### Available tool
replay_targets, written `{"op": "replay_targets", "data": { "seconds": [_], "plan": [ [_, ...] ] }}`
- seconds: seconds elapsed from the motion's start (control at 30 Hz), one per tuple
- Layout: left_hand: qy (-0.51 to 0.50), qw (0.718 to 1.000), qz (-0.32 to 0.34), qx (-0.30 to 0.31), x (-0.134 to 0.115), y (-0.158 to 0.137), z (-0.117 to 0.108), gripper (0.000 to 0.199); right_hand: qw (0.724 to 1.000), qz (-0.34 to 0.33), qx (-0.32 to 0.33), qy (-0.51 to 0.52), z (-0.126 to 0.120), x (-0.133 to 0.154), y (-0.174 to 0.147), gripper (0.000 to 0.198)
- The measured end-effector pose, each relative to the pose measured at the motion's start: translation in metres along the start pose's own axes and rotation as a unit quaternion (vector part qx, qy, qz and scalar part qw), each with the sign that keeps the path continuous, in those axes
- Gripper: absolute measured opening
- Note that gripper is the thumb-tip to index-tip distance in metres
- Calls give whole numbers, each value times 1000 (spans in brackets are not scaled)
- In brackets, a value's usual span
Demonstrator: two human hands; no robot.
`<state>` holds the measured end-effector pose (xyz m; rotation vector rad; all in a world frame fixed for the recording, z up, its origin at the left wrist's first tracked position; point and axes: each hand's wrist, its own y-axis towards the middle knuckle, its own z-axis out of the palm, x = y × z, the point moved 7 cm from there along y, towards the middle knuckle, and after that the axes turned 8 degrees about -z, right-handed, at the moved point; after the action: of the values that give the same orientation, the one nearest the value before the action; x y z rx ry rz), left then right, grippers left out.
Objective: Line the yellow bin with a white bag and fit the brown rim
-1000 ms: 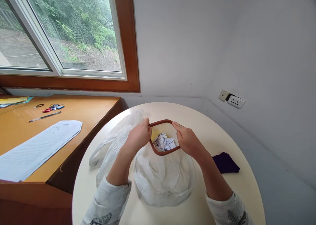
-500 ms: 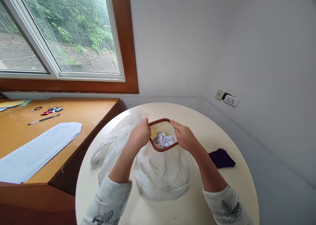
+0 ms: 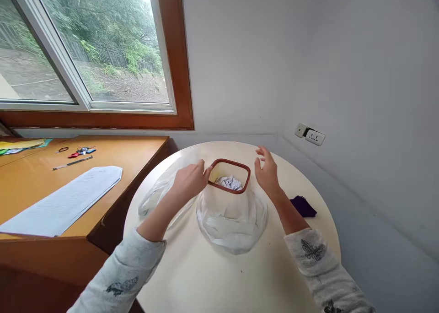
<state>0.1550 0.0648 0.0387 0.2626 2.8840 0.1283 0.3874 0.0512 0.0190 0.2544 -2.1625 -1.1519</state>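
Observation:
A small trash bin (image 3: 233,162) with a brown rim stands near the middle of the round table, crumpled white paper (image 3: 231,183) inside it. A translucent white plastic bag (image 3: 228,228) spreads out around its lower part. At the rim's left corner is my left hand (image 3: 190,180), fingers curled outside and thumb against the rim. My right hand (image 3: 268,171) is off the rim, just to its right, with its fingers apart and nothing in them. Another clear plastic bag (image 3: 156,191) lies to the left, partly behind my left forearm.
A dark purple cloth (image 3: 303,206) lies on the round table (image 3: 206,276) beyond my right forearm. The wooden desk (image 3: 137,150) at left holds paper sheets (image 3: 68,201), a pen (image 3: 72,163) and keys (image 3: 82,152). Wall sockets (image 3: 314,137) are at right.
My right hand has let go of the rim and moved up and right, its fingers opening. My left hand stays at the rim's left corner. The bin looks slightly turned.

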Motion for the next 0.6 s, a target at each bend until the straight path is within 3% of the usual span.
{"op": "replay_targets", "data": {
  "seconds": [0.07, 0.13, 0.17, 0.23, 0.3, 0.4, 0.5, 0.6],
  "plan": [
    [-71, 991, 111, 0, -5, 0, -8, 38, 998, 7, -66, 8, -19, -3, -17, 35],
    [-120, 966, 229, 31, -9, -1, -7, 40, 995, -22, -92, -3, -34, 6, -40, 24],
    [-126, 953, 270, 48, -9, 0, -4, 40, 995, -50, -81, -9, -38, 16, -54, 19],
    [-120, 939, 315, 69, -8, 3, 7, 33, 992, -128, 4, 9, -33, 43, -83, 16],
    [-114, 933, 333, 70, -9, 6, 15, 29, 972, -184, 141, 36, -17, 70, -116, 23],
    [-97, 929, 354, 53, -18, 4, 21, 27, 931, -190, 310, 6, 6, 88, -159, 32],
    [-53, 934, 353, 22, -33, -2, 24, 31, 915, -153, 372, -34, 14, 73, -177, 30],
    [-34, 957, 287, -7, -48, 0, 33, 33, 919, -116, 367, -81, 12, 39, -176, 31]
  ]
}}
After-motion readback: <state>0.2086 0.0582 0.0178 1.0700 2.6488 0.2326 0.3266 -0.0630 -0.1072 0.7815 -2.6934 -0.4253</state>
